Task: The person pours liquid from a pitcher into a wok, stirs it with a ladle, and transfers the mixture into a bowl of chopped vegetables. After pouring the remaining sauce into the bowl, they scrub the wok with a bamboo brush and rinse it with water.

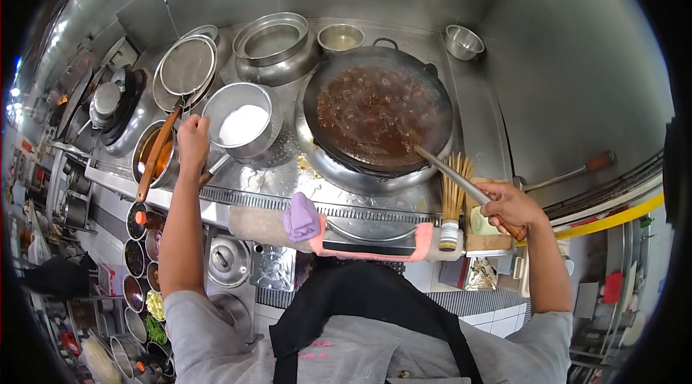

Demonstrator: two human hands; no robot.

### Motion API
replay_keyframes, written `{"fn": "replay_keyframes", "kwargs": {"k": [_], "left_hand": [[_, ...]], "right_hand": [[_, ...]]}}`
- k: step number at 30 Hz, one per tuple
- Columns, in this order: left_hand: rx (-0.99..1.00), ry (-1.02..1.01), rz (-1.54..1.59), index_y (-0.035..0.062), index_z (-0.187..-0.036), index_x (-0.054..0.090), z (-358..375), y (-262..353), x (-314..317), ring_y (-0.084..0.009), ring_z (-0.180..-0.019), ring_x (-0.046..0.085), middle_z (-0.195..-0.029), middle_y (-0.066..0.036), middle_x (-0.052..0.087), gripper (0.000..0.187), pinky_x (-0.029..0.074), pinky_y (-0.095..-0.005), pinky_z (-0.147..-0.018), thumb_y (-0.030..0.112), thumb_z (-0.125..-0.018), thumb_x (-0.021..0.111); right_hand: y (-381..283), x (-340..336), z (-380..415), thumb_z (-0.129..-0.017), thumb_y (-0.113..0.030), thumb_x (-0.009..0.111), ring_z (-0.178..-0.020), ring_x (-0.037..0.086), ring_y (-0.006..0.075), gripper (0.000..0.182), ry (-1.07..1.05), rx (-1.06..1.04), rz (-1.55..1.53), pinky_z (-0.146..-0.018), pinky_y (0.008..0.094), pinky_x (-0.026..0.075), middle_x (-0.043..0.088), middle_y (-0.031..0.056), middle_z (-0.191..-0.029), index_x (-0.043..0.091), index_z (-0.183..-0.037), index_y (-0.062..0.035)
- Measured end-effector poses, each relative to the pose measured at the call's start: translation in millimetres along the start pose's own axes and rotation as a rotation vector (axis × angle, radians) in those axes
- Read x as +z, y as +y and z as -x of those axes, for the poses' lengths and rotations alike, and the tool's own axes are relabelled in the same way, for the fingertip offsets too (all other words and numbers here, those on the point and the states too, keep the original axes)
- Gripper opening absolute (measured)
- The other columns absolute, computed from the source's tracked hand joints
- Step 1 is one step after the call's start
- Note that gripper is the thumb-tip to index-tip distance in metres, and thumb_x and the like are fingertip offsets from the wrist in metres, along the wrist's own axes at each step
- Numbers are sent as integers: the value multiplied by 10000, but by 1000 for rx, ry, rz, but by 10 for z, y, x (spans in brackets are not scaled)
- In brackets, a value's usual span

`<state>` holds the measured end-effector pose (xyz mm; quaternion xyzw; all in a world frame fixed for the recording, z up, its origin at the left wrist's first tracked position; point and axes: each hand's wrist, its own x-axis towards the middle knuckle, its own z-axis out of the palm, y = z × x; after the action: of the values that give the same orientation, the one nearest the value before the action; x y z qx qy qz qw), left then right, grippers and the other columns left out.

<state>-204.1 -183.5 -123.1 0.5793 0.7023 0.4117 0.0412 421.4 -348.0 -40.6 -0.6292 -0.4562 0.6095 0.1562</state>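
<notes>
The right hand (508, 205), at the right of the frame, has its grip clenched around the wooden end of a long ladle handle (461, 182), which slants up and left so that its far end dips over the rim into the wok (377, 116); holding it so far back probably keeps the hand clear of the heat. The wok sits in the upper middle of the frame, filled with a dark brown bubbling sauce. The left hand (193, 140), left of centre, is closed on a thin handle (215, 168) beside a steel pot of white liquid (242, 123); whether that handle belongs to the pot cannot be told. A bamboo brush (453, 204) stands just beside the right hand, and a purple cloth (302, 217) lies on the front edge of the steel tabletop (274, 186), both seemingly kept near for quick wiping. Small seasoning bowls (137, 254) line the lower left. Red marks on the grey shirt below are too small to read.
</notes>
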Motion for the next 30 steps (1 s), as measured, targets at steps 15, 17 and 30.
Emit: {"fn": "replay_keyframes", "kwargs": {"k": [15,17,30], "left_hand": [[-218,-128,264,-56,-746,634,-1505,-369,1009,-344,-661,636,-684,-230,626,271,494,-421,-659,208,-806,621],[-97,-84,176,-53,-757,648,-1829,-605,1319,-382,-711,648,-727,-245,647,256,493,-440,-681,198,-796,613],[-241,53,234,-12,-787,639,-3107,-733,2513,-235,-537,599,-673,-126,611,186,497,-376,-482,167,-836,619]], "right_hand": [[-283,505,-1149,-821,36,613,-544,527,84,697,29,-46,-80,-470,242,436,576,29,-793,379,-1475,-25],[-288,518,-1245,-810,27,619,-559,531,92,715,90,-58,-3,-498,252,431,599,42,-850,375,-1479,-19],[-310,716,-1167,-824,15,589,-477,492,82,693,333,25,-19,-422,253,415,561,28,-689,396,-1484,-69]]}}
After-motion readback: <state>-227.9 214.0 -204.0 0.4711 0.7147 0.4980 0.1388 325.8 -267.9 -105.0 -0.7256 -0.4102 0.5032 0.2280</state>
